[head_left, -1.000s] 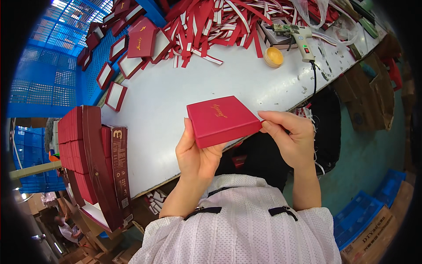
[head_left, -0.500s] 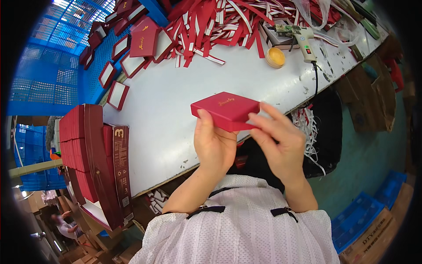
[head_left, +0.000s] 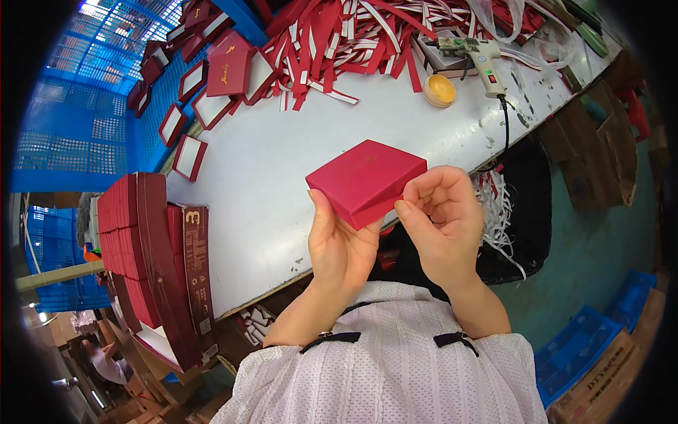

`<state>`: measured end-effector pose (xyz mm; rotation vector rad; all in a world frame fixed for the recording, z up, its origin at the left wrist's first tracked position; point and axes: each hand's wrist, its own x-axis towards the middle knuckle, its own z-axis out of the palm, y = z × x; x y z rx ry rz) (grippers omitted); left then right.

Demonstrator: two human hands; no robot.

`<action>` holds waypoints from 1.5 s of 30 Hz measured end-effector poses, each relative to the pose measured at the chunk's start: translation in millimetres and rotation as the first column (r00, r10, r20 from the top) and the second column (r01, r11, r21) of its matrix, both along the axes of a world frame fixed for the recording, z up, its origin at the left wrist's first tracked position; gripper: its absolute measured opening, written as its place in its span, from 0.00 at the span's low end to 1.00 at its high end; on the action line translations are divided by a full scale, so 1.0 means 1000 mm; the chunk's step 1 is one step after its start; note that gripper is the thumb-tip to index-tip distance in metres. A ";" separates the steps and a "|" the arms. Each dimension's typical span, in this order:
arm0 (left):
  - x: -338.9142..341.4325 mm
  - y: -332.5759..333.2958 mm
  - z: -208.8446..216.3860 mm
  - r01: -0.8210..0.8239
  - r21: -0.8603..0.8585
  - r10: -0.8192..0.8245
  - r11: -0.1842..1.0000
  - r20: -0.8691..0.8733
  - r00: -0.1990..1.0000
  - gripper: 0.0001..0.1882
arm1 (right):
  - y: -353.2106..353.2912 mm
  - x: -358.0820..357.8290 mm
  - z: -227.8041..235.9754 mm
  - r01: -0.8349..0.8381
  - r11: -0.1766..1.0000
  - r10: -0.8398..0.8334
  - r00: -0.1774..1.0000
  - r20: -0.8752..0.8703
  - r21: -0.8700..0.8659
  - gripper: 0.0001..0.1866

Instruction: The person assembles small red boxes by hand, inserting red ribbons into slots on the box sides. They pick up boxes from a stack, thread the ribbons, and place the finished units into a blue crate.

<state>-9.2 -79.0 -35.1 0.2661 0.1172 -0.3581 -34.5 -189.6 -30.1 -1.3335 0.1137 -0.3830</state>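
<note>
A small red gift box (head_left: 367, 177) with faint gold lettering on its lid is held tilted above the table's front edge. My left hand (head_left: 342, 244) supports it from below, thumb along its left side and fingers underneath. At the box's right side, my right hand (head_left: 445, 219) is closed, with thumb and forefinger pinched against its lower edge. A narrow red band shows there below the lid. I cannot tell whether that band is the box's base or a separate strip.
Red and white strips (head_left: 332, 53) heap at the table's back. A glue gun (head_left: 487, 71) and a yellow round tin (head_left: 439, 92) lie at back right. Open boxes (head_left: 189, 155) line the back left, beside a blue crate (head_left: 78, 141). A carton of red boxes (head_left: 152, 247) stands left.
The box has tipped, so more of its lid faces me. My right hand's fingers have curled in from a looser spread and moved to the box's lower right edge.
</note>
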 end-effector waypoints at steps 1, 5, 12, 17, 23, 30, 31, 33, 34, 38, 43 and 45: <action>-0.002 -0.001 0.001 0.003 -0.023 -0.004 1.000 -0.024 1.000 0.20 | 0.001 0.001 0.000 0.019 1.000 -0.019 1.000 0.016 -0.015 0.12; -0.003 -0.003 0.001 -0.001 -0.062 -0.004 0.998 -0.076 0.997 0.20 | 0.001 0.006 0.000 0.071 0.997 -0.069 0.996 0.054 -0.040 0.12; -0.009 -0.002 0.001 0.012 -0.088 -0.017 0.996 -0.055 0.998 0.22 | 0.000 0.004 0.002 0.077 0.993 -0.072 0.996 0.050 -0.091 0.14; -0.013 0.000 -0.003 0.020 -0.037 -0.018 0.999 0.040 0.999 0.23 | -0.001 0.003 0.002 0.061 0.990 -0.065 0.998 -0.026 -0.127 0.18; -0.011 0.011 -0.013 -0.020 -0.015 0.019 1.000 -0.022 1.000 0.24 | 0.019 0.002 -0.016 -0.022 0.997 0.037 0.973 -0.228 0.070 0.26; -0.012 0.023 -0.018 0.086 0.092 -0.088 0.992 0.017 0.996 0.23 | 0.036 0.008 -0.009 -0.217 0.897 0.288 0.948 -0.138 0.384 0.11; -0.014 0.030 -0.031 0.149 0.051 -0.150 0.988 0.035 0.988 0.23 | 0.037 0.012 -0.010 -0.219 0.873 0.307 0.941 -0.141 0.435 0.11; -0.021 0.048 -0.050 0.316 0.205 -0.340 0.927 0.094 0.936 0.21 | 0.034 0.022 -0.016 -0.267 0.848 0.372 0.916 -0.154 0.459 0.12; -0.025 0.062 -0.054 0.458 0.230 -0.483 0.858 0.060 0.874 0.20 | 0.027 0.028 -0.021 -0.384 0.894 0.429 0.882 -0.196 0.229 0.11; -0.025 0.096 -0.030 -0.341 0.897 -0.433 0.281 0.435 0.789 0.18 | 0.014 0.038 -0.007 -0.655 0.151 0.752 0.562 -0.344 -0.740 0.10; -0.024 0.129 -0.023 -0.310 0.921 -0.606 0.237 0.389 0.694 0.04 | 0.054 0.038 0.006 -0.671 -0.069 0.819 0.384 -0.425 -0.738 0.07; -0.036 0.154 -0.012 -0.290 0.943 -0.599 0.162 0.327 0.731 0.03 | 0.056 0.046 -0.006 -0.777 0.250 0.836 0.474 -0.275 -0.578 0.07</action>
